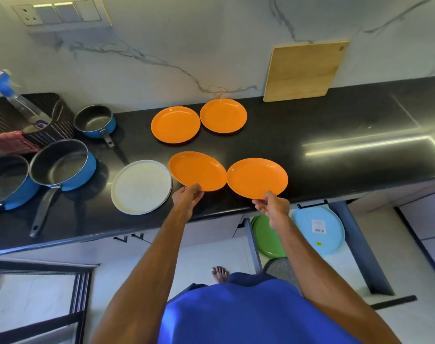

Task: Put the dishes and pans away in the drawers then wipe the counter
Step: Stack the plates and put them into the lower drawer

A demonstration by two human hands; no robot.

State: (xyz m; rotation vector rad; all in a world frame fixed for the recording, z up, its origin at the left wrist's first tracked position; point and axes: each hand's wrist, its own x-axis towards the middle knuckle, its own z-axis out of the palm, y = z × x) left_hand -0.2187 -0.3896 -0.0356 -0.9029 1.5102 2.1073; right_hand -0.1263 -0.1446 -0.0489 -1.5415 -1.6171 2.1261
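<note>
My left hand [187,196] grips the near rim of an orange plate [197,170], tilted just above the black counter [335,150]. Beside it, my right hand [272,204] pinches the near rim of a second orange plate [257,177], also lifted. Two more orange plates [175,124] [223,115] lie flat farther back. A white round plate [142,186] rests left of my left hand. Three blue pans with black insides stand at the left: a small one [94,120], a middle one [62,165] and one at the edge [6,182]. The open drawer [360,244] below holds a green plate [267,237] and a light blue plate [318,229].
A wooden cutting board [305,70] leans on the marble wall at the back right. A dark basket [30,117] at far left holds a spray bottle [5,88], with a red cloth [10,142] over its edge. My bare foot [220,274] is on the floor.
</note>
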